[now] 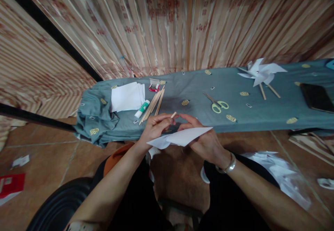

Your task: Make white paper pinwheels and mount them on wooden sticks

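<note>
My left hand [156, 128] is closed in a pinch on a thin wooden stick [173, 114], whose tip points up and to the right. My right hand [205, 140] is closed on a folded white paper piece [180, 137] that spreads between both hands. The two hands meet just in front of the low table's near edge, above my lap. A metal bangle sits on my right wrist.
The table [193, 88] wears a grey-blue cloth. On it lie a stack of white paper [127, 96], a glue stick [142, 108], several wooden sticks [154, 103], a small red box [154, 85], green scissors [217, 103], finished paper pinwheels [261, 73] and a dark phone [316, 97]. Paper scraps [281, 172] lie on the floor.
</note>
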Demonstrator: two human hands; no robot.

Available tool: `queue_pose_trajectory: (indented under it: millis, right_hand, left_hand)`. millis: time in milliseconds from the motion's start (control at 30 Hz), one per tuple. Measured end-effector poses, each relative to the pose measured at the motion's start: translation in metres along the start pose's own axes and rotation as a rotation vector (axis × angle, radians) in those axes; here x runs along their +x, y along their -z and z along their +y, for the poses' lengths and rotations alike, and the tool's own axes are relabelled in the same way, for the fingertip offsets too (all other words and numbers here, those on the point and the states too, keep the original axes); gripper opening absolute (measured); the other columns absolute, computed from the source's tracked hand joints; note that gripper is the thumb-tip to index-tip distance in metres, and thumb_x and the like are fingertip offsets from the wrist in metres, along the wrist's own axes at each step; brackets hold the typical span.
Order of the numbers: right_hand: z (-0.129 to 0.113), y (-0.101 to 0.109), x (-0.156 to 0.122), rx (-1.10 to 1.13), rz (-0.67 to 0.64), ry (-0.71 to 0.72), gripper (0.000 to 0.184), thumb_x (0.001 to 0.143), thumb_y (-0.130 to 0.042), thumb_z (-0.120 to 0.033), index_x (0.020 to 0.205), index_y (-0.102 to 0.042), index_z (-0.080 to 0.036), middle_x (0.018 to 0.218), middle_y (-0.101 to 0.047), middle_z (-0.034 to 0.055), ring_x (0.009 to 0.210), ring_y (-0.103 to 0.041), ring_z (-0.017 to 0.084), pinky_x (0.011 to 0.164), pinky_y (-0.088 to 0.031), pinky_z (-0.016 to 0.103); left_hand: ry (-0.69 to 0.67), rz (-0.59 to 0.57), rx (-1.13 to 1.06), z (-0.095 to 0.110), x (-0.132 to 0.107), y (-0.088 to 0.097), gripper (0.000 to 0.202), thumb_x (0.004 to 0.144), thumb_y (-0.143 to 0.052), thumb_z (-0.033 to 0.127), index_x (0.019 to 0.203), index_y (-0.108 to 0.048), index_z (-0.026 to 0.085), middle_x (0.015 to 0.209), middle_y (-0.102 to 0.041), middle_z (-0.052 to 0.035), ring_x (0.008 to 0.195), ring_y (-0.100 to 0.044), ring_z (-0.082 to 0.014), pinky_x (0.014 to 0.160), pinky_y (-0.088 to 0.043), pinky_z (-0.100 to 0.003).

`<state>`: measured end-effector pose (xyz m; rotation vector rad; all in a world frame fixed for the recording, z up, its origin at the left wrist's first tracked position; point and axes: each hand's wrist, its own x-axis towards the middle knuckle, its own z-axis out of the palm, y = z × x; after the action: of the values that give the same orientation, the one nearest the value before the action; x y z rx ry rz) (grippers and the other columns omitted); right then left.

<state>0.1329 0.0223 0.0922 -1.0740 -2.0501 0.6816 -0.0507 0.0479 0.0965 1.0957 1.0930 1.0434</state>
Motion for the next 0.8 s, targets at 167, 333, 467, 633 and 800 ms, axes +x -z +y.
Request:
queue_pose_trajectory:
  millis: [167, 333, 467, 633, 800]
  right_hand:
    - [-0.0032, 0.0012, 0.0049, 0.062, -0.025, -0.048, 0.027, 0.077, -0.062, -0.014, 0.101, -0.065, -0.025, 0.095, -0.074, 0.0008, 0.092, -0.071, 0.021, 0.09, -0.055, 0.035]
    - [-0.0025, 0.0002, 0.0051, 0.036, -0.045, -0.01, 0.029, 0.078, -0.061, -0.014, 0.104, -0.066, -0.027, 0.1, -0.074, -0.0006, 0.095, -0.07, 0.02, 0.09, -0.055, 0.034]
    - [-0.0059, 0.0008, 0.0042, 0.017, -0.071, 0.041, 0.026, 0.08, -0.057, -0.012, 0.1, -0.067, -0.025, 0.114, -0.07, 0.0003, 0.095, -0.07, 0.019, 0.086, -0.056, 0.031]
    - [-0.0055, 0.0011, 0.0031, 0.033, -0.062, 0.033, 0.027, 0.081, -0.058, -0.014, 0.104, -0.065, -0.026, 0.101, -0.073, -0.0002, 0.089, -0.07, 0.018, 0.085, -0.056, 0.031]
    - [-0.0017, -0.0004, 0.0024, 0.033, -0.032, 0.026, 0.025, 0.08, -0.059, -0.013, 0.101, -0.063, -0.024, 0.11, -0.071, 0.0017, 0.096, -0.069, 0.019, 0.089, -0.054, 0.031]
  left_hand:
    - [0.035, -0.045, -0.026, 0.0, -0.0044, -0.0027, 0.034, 0.069, -0.071, 0.047, 0.073, -0.072, 0.013, 0.059, -0.055, -0.0005, 0.047, -0.031, -0.0052, 0.045, -0.02, -0.022]
    - [0.054, -0.068, 0.01, 0.0034, -0.0055, -0.0044, 0.044, 0.069, -0.068, 0.056, 0.056, -0.062, 0.015, 0.046, -0.039, 0.0037, 0.043, -0.027, -0.0055, 0.043, -0.015, -0.023]
    - [0.053, -0.092, 0.008, 0.0047, -0.0042, -0.0041, 0.046, 0.069, -0.068, 0.057, 0.055, -0.058, 0.015, 0.043, -0.035, 0.0054, 0.04, -0.025, -0.0046, 0.043, -0.014, -0.023]
    - [0.039, -0.082, 0.032, 0.0039, -0.0022, -0.004, 0.048, 0.069, -0.067, 0.059, 0.054, -0.057, 0.015, 0.043, -0.034, 0.0054, 0.04, -0.025, -0.0043, 0.043, -0.014, -0.024]
    - [0.029, -0.067, 0.034, 0.0033, -0.0011, -0.0055, 0.049, 0.067, -0.069, 0.06, 0.053, -0.057, 0.015, 0.043, -0.038, 0.0048, 0.04, -0.028, -0.0042, 0.043, -0.014, -0.023]
